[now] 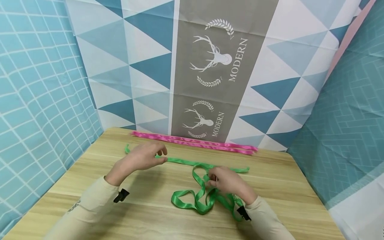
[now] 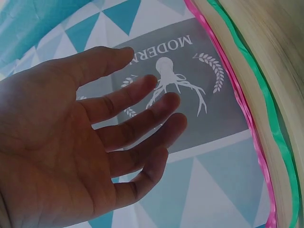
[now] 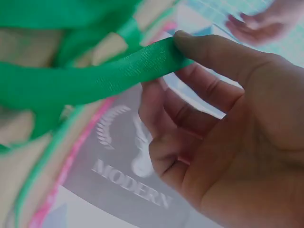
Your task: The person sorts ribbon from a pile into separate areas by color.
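My right hand (image 1: 229,181) pinches a loose green ribbon (image 1: 203,210) between thumb and fingers. In the right wrist view a flat satin band of this ribbon (image 3: 118,76) runs leftward from the thumb tip. Its rest lies in tangled loops on the table below and around that hand. A straight green ribbon strip (image 1: 186,162) stretches across the table behind. My left hand (image 1: 145,156) hovers over this strip's left part, hiding a bit of it. In the left wrist view the left hand (image 2: 61,142) holds nothing, its fingers apart and slightly bent.
Two pink ribbon strips (image 1: 192,142) lie side by side along the back of the wooden table (image 1: 144,213). A patterned cloth (image 1: 150,66) hangs directly behind them. Blue tiled-print cloth (image 1: 36,83) stands at the left, and a teal cloth (image 1: 354,116) at the right.
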Demonstrator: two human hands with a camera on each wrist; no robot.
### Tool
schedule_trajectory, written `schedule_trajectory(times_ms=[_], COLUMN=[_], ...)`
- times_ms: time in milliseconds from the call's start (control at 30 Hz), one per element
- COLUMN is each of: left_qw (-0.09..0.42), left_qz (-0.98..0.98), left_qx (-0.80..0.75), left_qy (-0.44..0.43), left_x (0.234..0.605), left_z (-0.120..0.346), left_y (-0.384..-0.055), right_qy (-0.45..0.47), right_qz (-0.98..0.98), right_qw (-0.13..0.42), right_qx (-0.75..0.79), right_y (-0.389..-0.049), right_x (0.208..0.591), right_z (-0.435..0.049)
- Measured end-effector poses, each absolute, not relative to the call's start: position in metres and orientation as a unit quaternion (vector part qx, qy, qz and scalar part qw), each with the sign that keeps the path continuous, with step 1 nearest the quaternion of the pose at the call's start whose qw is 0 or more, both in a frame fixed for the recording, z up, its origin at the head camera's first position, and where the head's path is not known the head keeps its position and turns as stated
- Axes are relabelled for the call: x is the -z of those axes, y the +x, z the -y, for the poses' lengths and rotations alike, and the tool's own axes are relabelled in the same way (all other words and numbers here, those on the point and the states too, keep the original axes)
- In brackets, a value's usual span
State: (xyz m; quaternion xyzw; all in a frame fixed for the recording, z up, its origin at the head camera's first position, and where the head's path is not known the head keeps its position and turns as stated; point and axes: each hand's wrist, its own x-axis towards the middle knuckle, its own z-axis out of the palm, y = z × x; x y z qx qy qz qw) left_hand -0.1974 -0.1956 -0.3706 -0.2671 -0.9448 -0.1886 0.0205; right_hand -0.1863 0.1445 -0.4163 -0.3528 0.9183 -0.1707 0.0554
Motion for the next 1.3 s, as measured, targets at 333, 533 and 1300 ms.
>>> schedule_trajectory(times_ms=[333, 533, 1300], left_qw=[-0.002, -0.030, -0.147], left_qz=[0.904, 0.871, 0.798], left_qx=[0.239, 0.253, 0.393], left_qy=[-0.354, -0.420, -0.432], left_x=[0.387, 0.397, 0.385], left_z=[0.166, 0.130, 0.131], left_y=[-0.192, -0.172, -0.166], right_qy=[-0.427, -0.516, -0.491], right_qz=[-0.852, -0.791, -0.809], right_qw=[0.106, 0.131, 0.017], right_qx=[0.284, 0.302, 0.322], right_y=[-0.168, -0.154, -0.149], right_x=[0.362, 0.346, 0.316], right_z=[-0.166, -0.171, -0.214])
